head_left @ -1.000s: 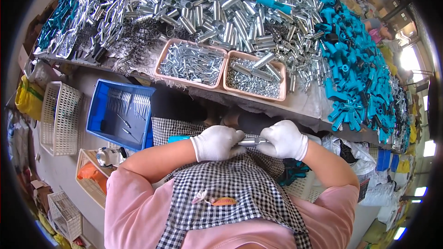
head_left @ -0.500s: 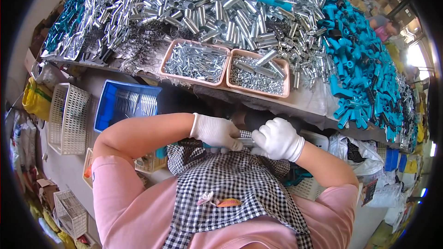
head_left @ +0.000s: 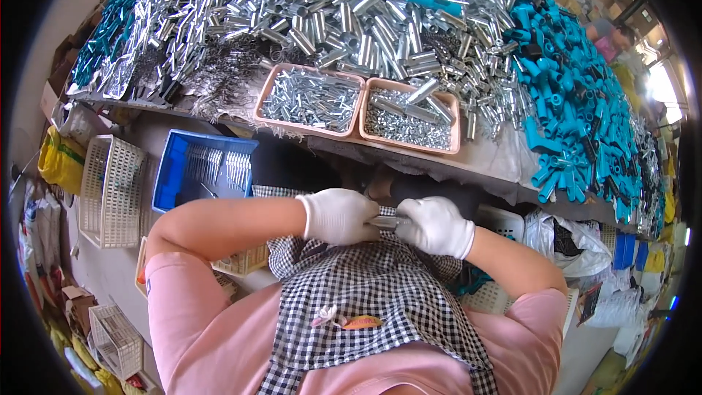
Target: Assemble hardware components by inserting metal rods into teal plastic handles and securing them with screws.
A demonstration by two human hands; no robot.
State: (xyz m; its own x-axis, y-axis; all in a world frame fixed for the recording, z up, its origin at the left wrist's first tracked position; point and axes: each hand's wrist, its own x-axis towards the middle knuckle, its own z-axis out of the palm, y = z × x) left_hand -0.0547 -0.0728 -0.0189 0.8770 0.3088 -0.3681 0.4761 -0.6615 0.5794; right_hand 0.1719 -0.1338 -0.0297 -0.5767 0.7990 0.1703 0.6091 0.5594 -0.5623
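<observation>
Both hands wear white gloves and meet in front of my checked apron. A shiny metal tube-like piece [head_left: 387,222] lies crosswise between them. My left hand [head_left: 340,217] is closed on its left end, the fingers curled and mostly hidden from above. My right hand [head_left: 436,227] grips its right end, with thumb and forefinger pressed together. Just beyond the hands, at the table's edge, two pink trays stand side by side. The left tray [head_left: 257,111] holds slim metal pins; the right tray [head_left: 409,148] holds small metal parts with a few larger tubes on top.
A large heap of metal tubes [head_left: 351,18] covers the table, with teal plastic handles [head_left: 563,95] piled at right. Left of me are a blue crate [head_left: 170,168] with metal pieces inside and white plastic baskets [head_left: 110,190]. A white sack [head_left: 578,249] stands at right.
The teal and black piece that showed beside my left hand is no longer visible. My right hand has shifted slightly left and down, and the metal piece stays between the hands.
</observation>
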